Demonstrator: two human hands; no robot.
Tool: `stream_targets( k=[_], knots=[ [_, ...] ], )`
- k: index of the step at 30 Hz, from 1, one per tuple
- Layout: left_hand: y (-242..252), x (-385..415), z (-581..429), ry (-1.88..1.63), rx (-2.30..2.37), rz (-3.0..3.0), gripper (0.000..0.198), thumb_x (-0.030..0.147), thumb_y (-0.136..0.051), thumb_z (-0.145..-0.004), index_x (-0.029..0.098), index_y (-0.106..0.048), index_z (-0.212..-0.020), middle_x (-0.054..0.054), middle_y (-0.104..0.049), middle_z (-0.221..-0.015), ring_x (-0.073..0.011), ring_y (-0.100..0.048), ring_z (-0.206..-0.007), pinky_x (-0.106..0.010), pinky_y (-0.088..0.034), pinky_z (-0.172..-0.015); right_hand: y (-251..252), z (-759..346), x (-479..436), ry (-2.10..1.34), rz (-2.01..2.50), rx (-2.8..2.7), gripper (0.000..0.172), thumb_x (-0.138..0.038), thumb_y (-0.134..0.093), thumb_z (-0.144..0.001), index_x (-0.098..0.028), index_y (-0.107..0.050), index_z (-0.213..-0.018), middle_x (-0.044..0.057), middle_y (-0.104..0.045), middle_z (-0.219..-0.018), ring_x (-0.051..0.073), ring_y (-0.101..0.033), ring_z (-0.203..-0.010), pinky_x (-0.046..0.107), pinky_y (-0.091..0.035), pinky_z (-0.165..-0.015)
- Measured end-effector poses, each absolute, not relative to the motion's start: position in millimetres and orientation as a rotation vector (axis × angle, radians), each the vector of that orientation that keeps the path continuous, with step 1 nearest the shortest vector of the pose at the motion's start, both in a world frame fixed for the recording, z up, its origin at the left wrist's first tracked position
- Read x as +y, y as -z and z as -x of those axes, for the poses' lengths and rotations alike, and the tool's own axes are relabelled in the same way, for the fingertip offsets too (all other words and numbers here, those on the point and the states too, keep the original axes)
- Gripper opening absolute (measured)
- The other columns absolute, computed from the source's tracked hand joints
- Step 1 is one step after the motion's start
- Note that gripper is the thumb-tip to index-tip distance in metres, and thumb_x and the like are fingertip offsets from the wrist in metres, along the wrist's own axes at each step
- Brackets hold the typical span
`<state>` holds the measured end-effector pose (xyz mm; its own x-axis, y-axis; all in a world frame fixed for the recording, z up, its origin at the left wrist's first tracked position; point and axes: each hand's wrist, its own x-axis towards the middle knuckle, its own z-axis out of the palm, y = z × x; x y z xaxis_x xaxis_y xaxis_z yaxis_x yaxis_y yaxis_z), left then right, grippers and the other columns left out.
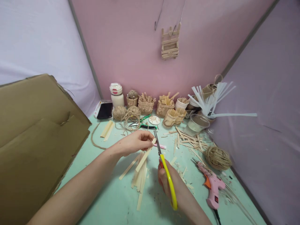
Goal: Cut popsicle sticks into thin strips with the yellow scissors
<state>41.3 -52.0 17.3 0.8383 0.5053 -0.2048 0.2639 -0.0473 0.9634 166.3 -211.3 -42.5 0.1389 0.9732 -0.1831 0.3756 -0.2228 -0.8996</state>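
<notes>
Could nick left hand (142, 142) w/ 1 careless squeeze, b/c of scissors (162, 153) pointing up right beside its fingertips. Could also split wooden strip (144, 160) along the grain if cut askew or twisted mid-cut, or drop it w/ so little gripped near the top end. Can't tell if betw. blades or just beside. Possibly burn right arm on glue gun (213, 190) nozzle, if hot, by swinging out wide.

Left fingers: pinched nearly together on upper part of strip, leaving the rest slanting down over loose pile of strips (140, 179). Right hand (175, 178): curled round yellow-and-red scissor handles, exact finger spread partly hidden; blades seemingly parted a bit.

Strip: thin, flat, pale, straight-edged, prob. stiff yet bendy. Same pale wood in pile below, fanned out w/ uneven ends. Off to the right, on mint-green surface (112, 200): narrow sticks (191, 139), crisscrossed in a heap; hairy, oval twine ball (217, 157); glue gun in smooth pink plastic w/ orange trigger. Farther back, 2 rough-looking baskets (145, 107) stuffed w/ wood pieces. At left, big creased brown cardboard (42, 140), ragged-edged.
</notes>
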Motion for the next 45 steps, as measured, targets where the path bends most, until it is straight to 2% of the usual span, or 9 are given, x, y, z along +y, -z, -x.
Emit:
stream_targets(
  k=[8,15,20,23,28,32,40,45],
  knots=[
    [-20,-45,-38,-0.161,0.623,-1.656,0.015,0.027,-0.056,-0.071,0.018,-0.061,-0.082,0.005,-0.049,-0.062,-0.0094,-0.042,-0.058,-0.022,-0.034,-0.057,40,-167,-212,-1.037,1.715,-1.391,0.043,-0.062,-0.024,-0.091,-0.023,-0.034,-0.078,-0.004,-0.042,-0.063,0.012,-0.036,-0.053,0.024,-0.03,-0.047],
    [-22,-39,-33,-0.123,0.689,-1.771,0.019,0.028,-0.055,-0.071,0.021,-0.067,-0.084,0.004,-0.05,-0.063,-0.0099,-0.04,-0.058,-0.021,-0.029,-0.053,38,-168,-213,-1.176,1.676,-1.323,0.039,-0.059,-0.028,-0.091,-0.023,-0.034,-0.078,-0.006,-0.035,-0.062,0.011,-0.03,-0.052,0.024,-0.027,-0.047],
    [-24,-34,-30,-0.094,0.673,-1.82,0.022,0.031,-0.055,-0.072,0.021,-0.07,-0.085,0.001,-0.057,-0.072,-0.0127,-0.048,-0.068,-0.021,-0.035,-0.062,38,-168,-211,-1.269,1.668,-1.292,0.038,-0.059,-0.034,-0.09,-0.023,-0.033,-0.077,-0.007,-0.036,-0.059,0.01,-0.032,-0.049,0.023,-0.028,-0.045],
    [-25,-31,-27,-0.097,0.647,-1.861,0.023,0.032,-0.055,-0.073,0.021,-0.069,-0.088,0.001,-0.059,-0.077,-0.0135,-0.049,-0.073,-0.021,-0.037,-0.066,39,-167,-211,-1.213,1.684,-1.294,0.039,-0.061,-0.031,-0.09,-0.023,-0.033,-0.077,-0.007,-0.037,-0.058,0.01,-0.032,-0.047,0.022,-0.026,-0.043],
    [-29,-23,-18,-0.185,0.675,-1.875,0.021,0.035,-0.057,-0.075,0.022,-0.067,-0.087,0.001,-0.061,-0.08,-0.0136,-0.052,-0.075,-0.021,-0.038,-0.069,51,-169,-212,-1.042,1.751,-1.272,0.044,-0.064,-0.029,-0.089,-0.023,-0.037,-0.076,-0.005,-0.044,-0.058,0.011,-0.036,-0.05,0.023,-0.028,-0.045],
    [-29,-14,-9,-0.232,0.739,-1.848,0.026,0.04,-0.059,-0.074,0.022,-0.066,-0.091,0.0,-0.062,-0.08,-0.0141,-0.054,-0.074,-0.022,-0.04,-0.067,61,-173,-213,-1.039,1.757,-1.224,0.041,-0.063,-0.034,-0.089,-0.023,-0.042,-0.08,-0.005,-0.046,-0.056,0.012,-0.038,-0.046,0.023,-0.026,-0.042],
    [-18,19,17,-0.397,0.959,-1.983,0.028,0.035,-0.06,-0.071,0.017,-0.067,-0.092,0.0,-0.063,-0.076,-0.0127,-0.053,-0.067,-0.023,-0.039,-0.063,58,-169,-210,-1.036,1.706,-1.285,0.046,-0.067,-0.027,-0.087,-0.024,-0.033,-0.074,-0.006,-0.039,-0.051,0.011,-0.033,-0.042,0.025,-0.024,-0.04],
    [-7,42,37,-0.489,1.226,-2.065,0.023,0.029,-0.058,-0.071,0.016,-0.07,-0.087,-0.001,-0.066,-0.078,-0.0138,-0.055,-0.07,-0.024,-0.041,-0.067,60,-168,-212,-1.119,1.715,-1.207,0.047,-0.069,-0.028,-0.086,-0.024,-0.029,-0.072,-0.005,-0.037,-0.056,0.011,-0.033,-0.044,0.025,-0.024,-0.039]
  ],
)
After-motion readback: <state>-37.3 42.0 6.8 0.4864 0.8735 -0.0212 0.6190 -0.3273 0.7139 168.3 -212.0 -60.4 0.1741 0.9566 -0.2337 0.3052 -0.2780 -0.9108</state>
